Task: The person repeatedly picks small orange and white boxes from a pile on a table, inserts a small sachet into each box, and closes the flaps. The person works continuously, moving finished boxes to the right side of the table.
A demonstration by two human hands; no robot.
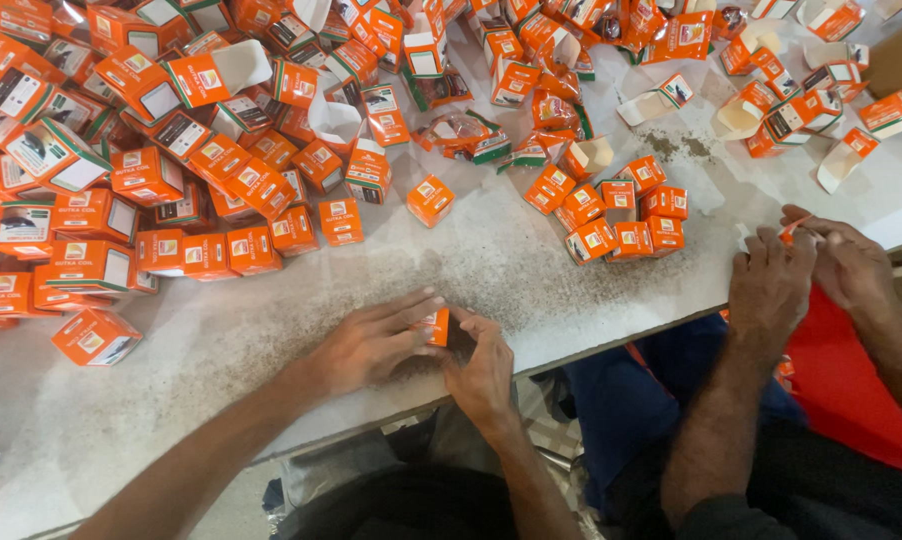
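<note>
1. A small orange box [436, 326] is held low in the middle of the frame, at the near edge of the pale table [271, 340], between the person's two hands.
2. Only one orange face of the box, with a white patch, can be seen; the rest is hidden by fingers. Its long axis and the way it points cannot be told, though the visible face is tilted slightly toward the upper right.
3. The left hand [371, 345] is laid flat-fingered against the box from the left, its fingers stretched toward the right and its thumb tucked below.
4. The right hand [483, 370] is curled around the box from the right and below, fingers bent in a loose grip.
5. A large heap of like orange boxes [171, 150] is spread over the upper left of the frame; a smaller cluster of boxes [616, 215] lies right of centre.
6. At the right edge, a co-worker's hands [806, 270] are closed on another small orange piece [793, 230].
</note>
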